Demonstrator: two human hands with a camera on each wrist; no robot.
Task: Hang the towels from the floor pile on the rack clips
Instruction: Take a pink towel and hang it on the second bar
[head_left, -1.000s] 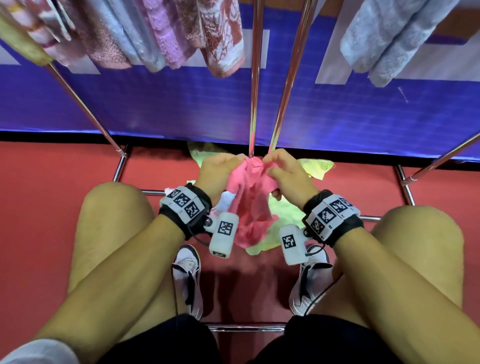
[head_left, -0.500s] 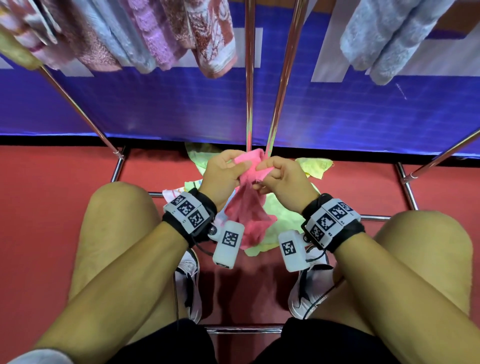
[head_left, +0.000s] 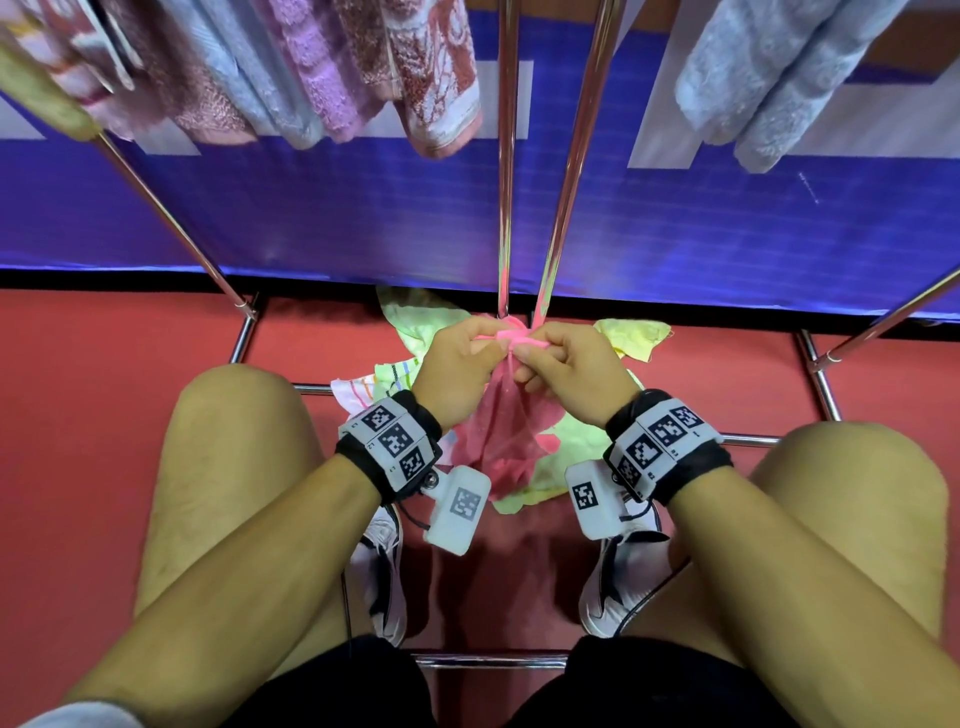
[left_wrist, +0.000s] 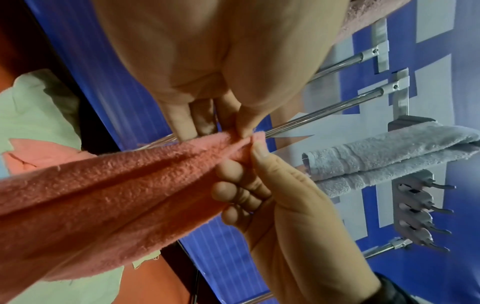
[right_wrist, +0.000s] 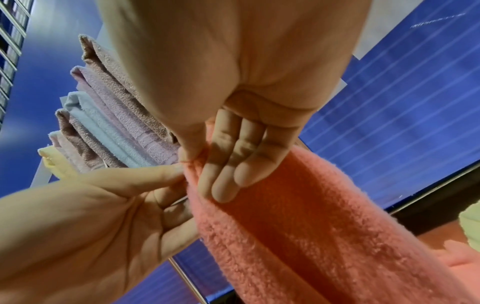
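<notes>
A person squats over a red floor (head_left: 104, 415). The left hand (head_left: 457, 364) and right hand (head_left: 571, 369) meet at 12 o'clock from the knees, both pinching one corner of a pink towel (head_left: 498, 436) between thumb and fingertips. The wrist views show each thumb pressed against the cloth's edge, the other fingers loosely curled beside it. The towel hangs down from the pinch toward 6 o'clock, over a heap of pale green and striped cloths (head_left: 582, 436) lying on the floor. Two shiny rack poles (head_left: 506, 156) rise at 12 o'clock just beyond the hands. Towels already hang at 10 o'clock (head_left: 311, 73), and a grey towel (head_left: 769, 88) hangs at 2 o'clock. In the left wrist view a row of metal clips (left_wrist: 415, 214) sits beside the grey towel.
</notes>
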